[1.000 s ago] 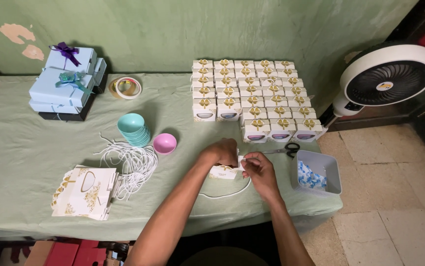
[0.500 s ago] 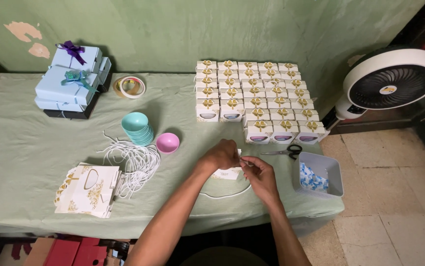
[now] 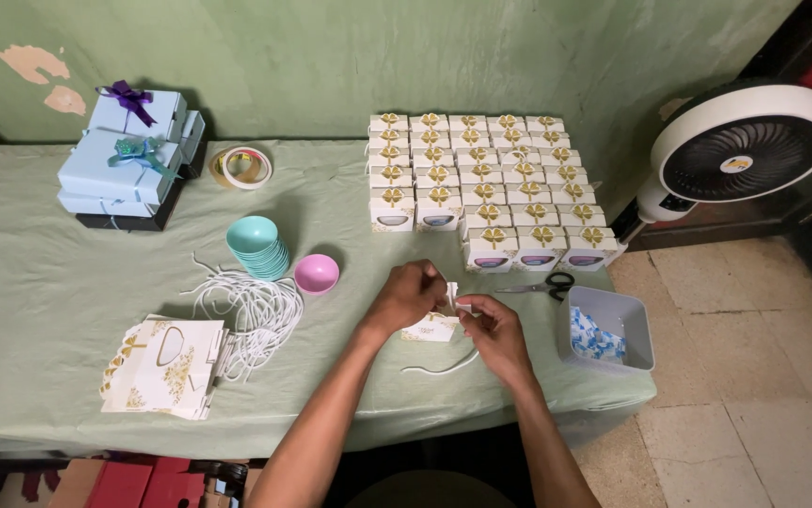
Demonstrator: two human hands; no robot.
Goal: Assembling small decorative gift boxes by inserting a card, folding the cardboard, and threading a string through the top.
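A small white box is held just above the desk near its front edge, right of centre. It is gripped by the left hand; a white cord trailing from it is pinched by the right hand. Scissors and a grey tray are noted to the right.

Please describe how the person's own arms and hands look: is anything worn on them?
Both forearms are bare, with no sleeves in view. The left hand and the right hand wear no gloves. No watch, bracelet or ring is visible, though small details are hard to tell.
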